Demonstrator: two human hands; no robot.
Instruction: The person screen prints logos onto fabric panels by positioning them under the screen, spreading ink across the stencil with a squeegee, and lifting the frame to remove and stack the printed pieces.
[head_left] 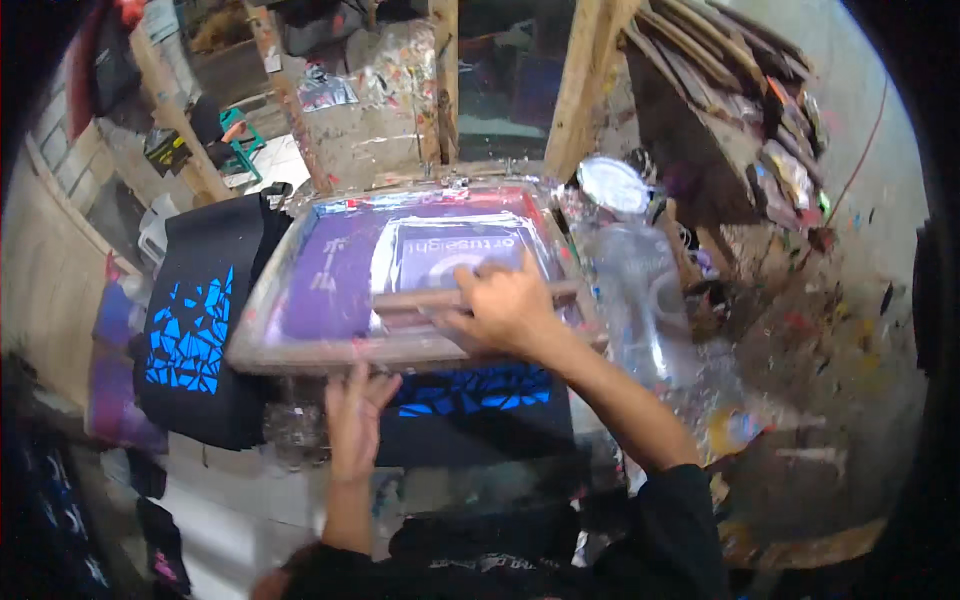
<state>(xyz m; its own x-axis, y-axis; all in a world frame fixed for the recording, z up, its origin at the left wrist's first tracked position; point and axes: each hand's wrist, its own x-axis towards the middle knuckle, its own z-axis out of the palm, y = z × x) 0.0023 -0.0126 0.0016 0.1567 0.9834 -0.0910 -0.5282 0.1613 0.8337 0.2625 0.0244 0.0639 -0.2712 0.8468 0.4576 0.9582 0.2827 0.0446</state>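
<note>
A screen-printing frame (252, 330) with a purple mesh and a white-bordered design spans the middle, raised at least partly over black fabric (470, 435) printed with blue shard shapes. My right hand (505, 305) grips a long wooden squeegee (410, 302) lying across the mesh. My left hand (362, 410) has its fingers apart, with the fingertips at the frame's near edge; whether they press on it is unclear. Both hands are slightly blurred.
Black fabric with a blue print (182, 340) lies at the left. A round silver lid (612, 185) and a cloudy plastic sheet (645, 300) sit at the right. Wooden boards (720, 75) lean behind. A green stool (240, 150) stands beside a partly visible person (210, 135).
</note>
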